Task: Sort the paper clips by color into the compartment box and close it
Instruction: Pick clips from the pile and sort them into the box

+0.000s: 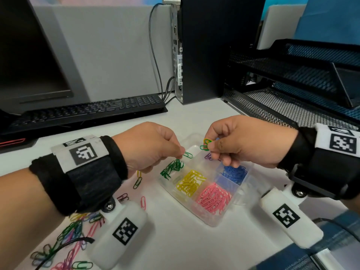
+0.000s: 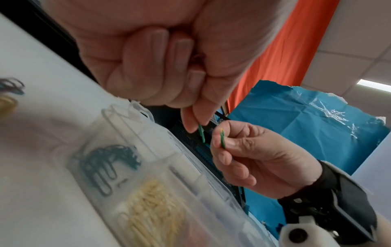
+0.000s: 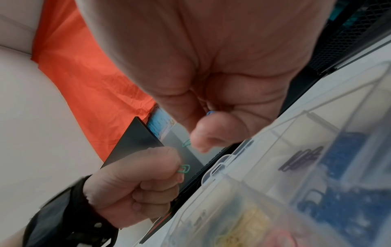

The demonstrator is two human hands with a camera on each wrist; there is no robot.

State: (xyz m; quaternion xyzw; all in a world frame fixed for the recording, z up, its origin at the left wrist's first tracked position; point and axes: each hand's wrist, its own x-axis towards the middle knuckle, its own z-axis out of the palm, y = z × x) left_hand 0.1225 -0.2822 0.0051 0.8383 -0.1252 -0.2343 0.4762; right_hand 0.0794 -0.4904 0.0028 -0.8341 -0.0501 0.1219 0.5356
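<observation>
A clear compartment box lies open on the white desk, holding green clips, yellow clips, pink clips, blue clips and a few purple clips. My left hand pinches one green clip above the box's green compartment. My right hand hovers over the box's far end, pinching a small bunch of clips, green and yellow among them. A blue tip shows in its palm. The two hands are close together.
A heap of mixed loose clips lies at the near left, with single clips beside the box. A keyboard and monitor stand behind, a computer tower at centre back, black mesh trays at right.
</observation>
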